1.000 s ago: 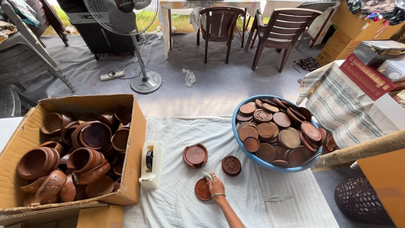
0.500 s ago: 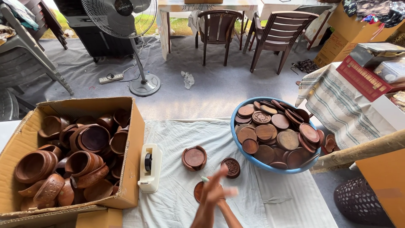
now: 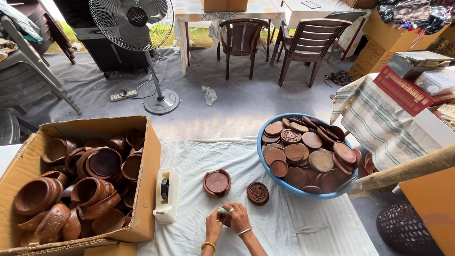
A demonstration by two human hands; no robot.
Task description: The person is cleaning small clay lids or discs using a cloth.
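Both hands have come together on the small wooden lid [image 3: 224,219] near the desk's front edge; half a second ago the right hand [image 3: 239,218] was lifted, fingers spread.

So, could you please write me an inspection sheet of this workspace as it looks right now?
Surface: white cloth spread flat, slightly wrinkled.
Job's things: small brown wooden piece on the cloth under both hands, mostly hidden; wooden bowl with lid and carved round lid just beyond.
Clutter: cardboard box full of wooden bowls; blue basin heaped with round wooden lids; white tape dispenser.
Grippers: left hand and right hand close together on the piece, a pale green bit between the fingers.
Cables: power strip with cord by the standing fan.
Surroundings: brown chairs, striped cloth, wooden pole.
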